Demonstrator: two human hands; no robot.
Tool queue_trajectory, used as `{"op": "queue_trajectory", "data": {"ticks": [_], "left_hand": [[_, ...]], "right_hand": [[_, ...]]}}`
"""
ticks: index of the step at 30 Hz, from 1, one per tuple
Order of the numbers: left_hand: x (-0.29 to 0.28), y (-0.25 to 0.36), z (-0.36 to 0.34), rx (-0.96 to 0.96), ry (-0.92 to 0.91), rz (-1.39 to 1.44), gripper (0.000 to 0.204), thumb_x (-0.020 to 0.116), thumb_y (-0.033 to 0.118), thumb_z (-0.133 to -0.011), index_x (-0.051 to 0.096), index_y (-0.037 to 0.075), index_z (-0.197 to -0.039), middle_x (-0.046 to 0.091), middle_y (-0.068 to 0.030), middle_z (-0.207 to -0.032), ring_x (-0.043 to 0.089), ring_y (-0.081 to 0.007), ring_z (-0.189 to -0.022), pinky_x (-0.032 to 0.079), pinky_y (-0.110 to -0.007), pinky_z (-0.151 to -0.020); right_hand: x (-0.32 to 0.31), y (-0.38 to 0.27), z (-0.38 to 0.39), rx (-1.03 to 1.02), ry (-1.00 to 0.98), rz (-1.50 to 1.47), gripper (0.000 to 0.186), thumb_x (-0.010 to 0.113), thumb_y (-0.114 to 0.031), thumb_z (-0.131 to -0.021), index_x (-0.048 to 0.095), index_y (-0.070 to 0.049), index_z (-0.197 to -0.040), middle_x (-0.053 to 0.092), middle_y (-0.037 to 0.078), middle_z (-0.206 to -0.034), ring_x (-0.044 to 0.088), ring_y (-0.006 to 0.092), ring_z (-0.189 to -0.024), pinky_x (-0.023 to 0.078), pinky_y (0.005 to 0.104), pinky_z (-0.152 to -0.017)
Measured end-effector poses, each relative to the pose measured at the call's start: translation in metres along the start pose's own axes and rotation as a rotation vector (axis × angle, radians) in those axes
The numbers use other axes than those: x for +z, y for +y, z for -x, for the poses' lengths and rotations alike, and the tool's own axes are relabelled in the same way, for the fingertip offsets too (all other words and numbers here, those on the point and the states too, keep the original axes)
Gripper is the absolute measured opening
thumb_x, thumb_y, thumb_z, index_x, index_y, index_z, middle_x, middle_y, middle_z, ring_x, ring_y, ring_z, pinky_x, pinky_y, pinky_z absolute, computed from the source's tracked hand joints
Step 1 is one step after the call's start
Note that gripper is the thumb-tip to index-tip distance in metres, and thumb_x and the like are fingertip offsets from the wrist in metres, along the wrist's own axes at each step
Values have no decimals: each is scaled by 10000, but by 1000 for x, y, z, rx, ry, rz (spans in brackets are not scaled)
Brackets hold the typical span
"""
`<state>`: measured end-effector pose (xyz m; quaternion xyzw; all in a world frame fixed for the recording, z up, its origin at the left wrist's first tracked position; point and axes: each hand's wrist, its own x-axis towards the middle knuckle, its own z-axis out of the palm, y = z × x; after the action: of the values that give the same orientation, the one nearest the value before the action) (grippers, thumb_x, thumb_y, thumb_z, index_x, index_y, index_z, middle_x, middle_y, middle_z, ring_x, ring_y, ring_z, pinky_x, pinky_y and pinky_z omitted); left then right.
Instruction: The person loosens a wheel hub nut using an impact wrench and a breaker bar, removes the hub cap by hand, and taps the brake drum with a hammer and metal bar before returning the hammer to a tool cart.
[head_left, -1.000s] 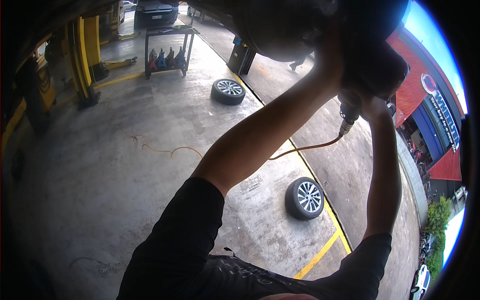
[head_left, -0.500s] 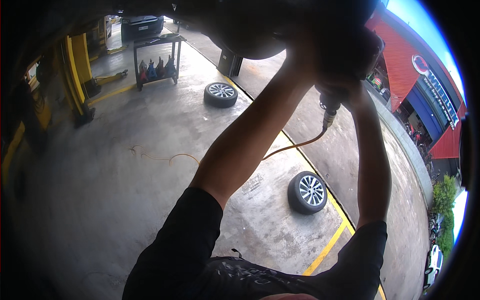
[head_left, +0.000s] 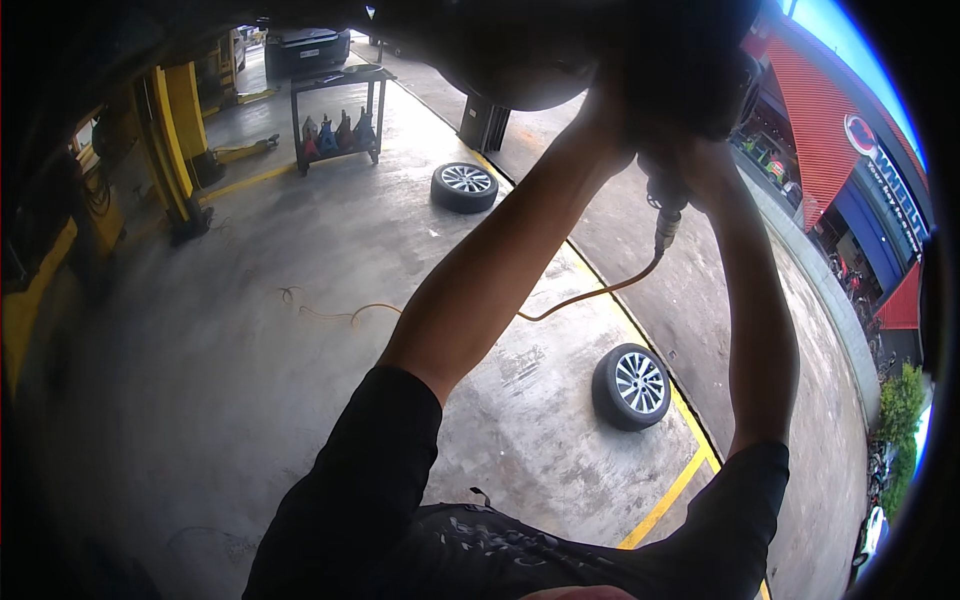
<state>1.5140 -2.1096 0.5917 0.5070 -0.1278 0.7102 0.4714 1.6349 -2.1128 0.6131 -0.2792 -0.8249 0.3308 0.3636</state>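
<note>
Both my arms reach up under the dark underside of a raised vehicle [head_left: 520,70]. My right hand [head_left: 700,168] is closed around the handle of an air tool [head_left: 664,190], whose upper part disappears in shadow. From the handle's lower end a metal fitting joins an orange air hose [head_left: 590,297], which hangs down and passes behind my left forearm. Beside the tool, my left hand [head_left: 612,135] is raised against the dark parts overhead. Its fingers are lost in the shadow, so their grip does not show.
Two wheels with tyres lie on the concrete floor, a nearer wheel [head_left: 632,386] and a farther wheel [head_left: 465,187]. A black cart [head_left: 340,80] carries several jack stands [head_left: 343,135]. Yellow lift posts [head_left: 165,140] stand left. A red building [head_left: 810,130] is across the road.
My view has shifted slightly, so the floor, wheels and cart appear farther right. Both hands stay raised, with the air tool still in my right hand.
</note>
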Motion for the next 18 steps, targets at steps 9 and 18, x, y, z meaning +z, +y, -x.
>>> {"op": "queue_trajectory", "data": {"ticks": [9, 18], "left_hand": [[0, -12, -8, 84, 8, 124, 653, 371, 630, -907, 525, 67, -1199, 624, -78, -1071, 641, -170, -907, 549, -292, -740], [-4, -16, -15, 142, 42, 202, 628, 374, 614, -912, 534, 69, -1181, 631, -72, -1046, 645, -161, -889, 550, -285, -727]], "right_hand": [[-7, 23, -14, -25, -12, -24, 324, 561, -321, -908, 607, -15, -1005, 582, 58, -692, 545, 117, -521, 434, 258, -438], [-23, 31, -18, -17, -12, 198, 297, 547, -298, -923, 601, -22, -1018, 583, 60, -703, 545, 121, -534, 439, 271, -460]]}}
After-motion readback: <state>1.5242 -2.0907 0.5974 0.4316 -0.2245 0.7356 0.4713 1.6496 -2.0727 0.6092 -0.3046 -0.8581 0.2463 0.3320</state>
